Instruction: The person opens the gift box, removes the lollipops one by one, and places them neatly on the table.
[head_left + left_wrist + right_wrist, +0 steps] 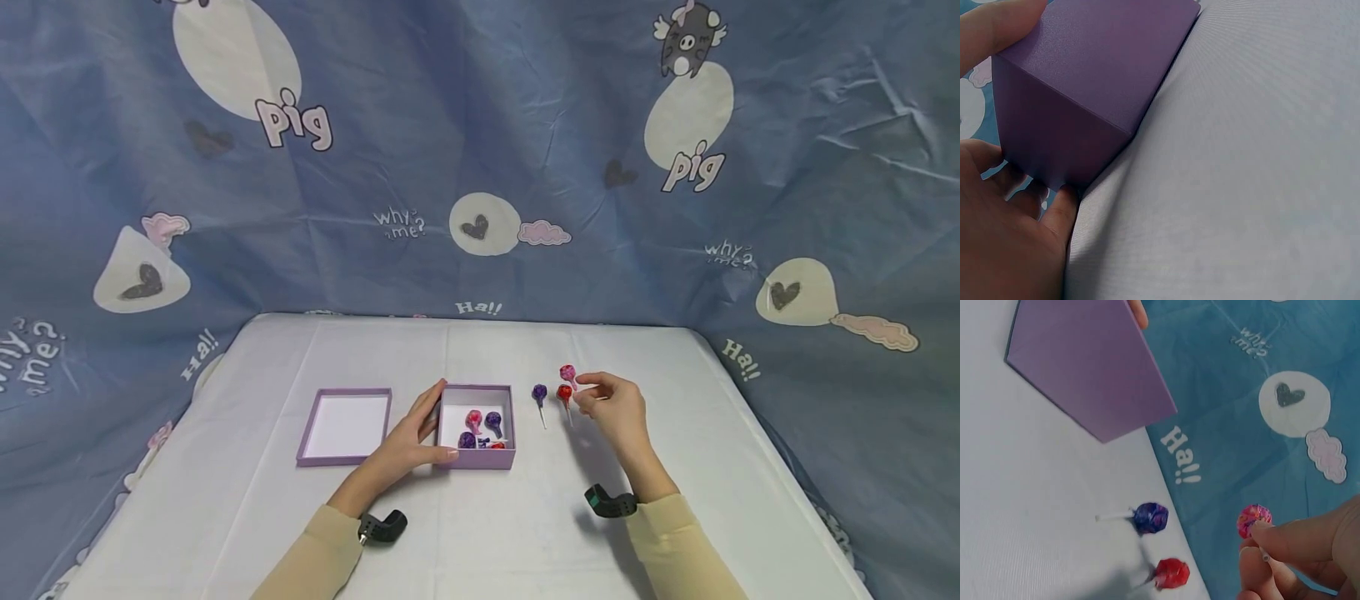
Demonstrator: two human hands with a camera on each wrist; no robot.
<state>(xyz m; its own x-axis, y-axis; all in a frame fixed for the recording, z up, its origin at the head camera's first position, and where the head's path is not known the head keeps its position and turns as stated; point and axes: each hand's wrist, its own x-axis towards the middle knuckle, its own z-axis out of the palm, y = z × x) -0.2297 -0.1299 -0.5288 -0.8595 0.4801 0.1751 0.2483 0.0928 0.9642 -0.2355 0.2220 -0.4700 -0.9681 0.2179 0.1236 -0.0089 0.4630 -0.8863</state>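
Note:
A purple box [476,460] with a white inside stands on the table. My left hand [405,443] grips its left side, thumb at the front rim and fingers along the side wall. Inside lie several wrapped lollipops, among them a pink lollipop [474,420] and a purple lollipop [492,421]. Right of the box, my right hand [617,410] pinches another pink lollipop [1252,519] by its stick, raised off the table. A purple lollipop [1150,517] and a red lollipop [1172,573] lie on the table near that hand.
The box's lid [343,461], purple-rimmed with a white inside, lies left of the box. A white cloth covers the table [480,533]. Behind it hangs a blue printed curtain [375,167].

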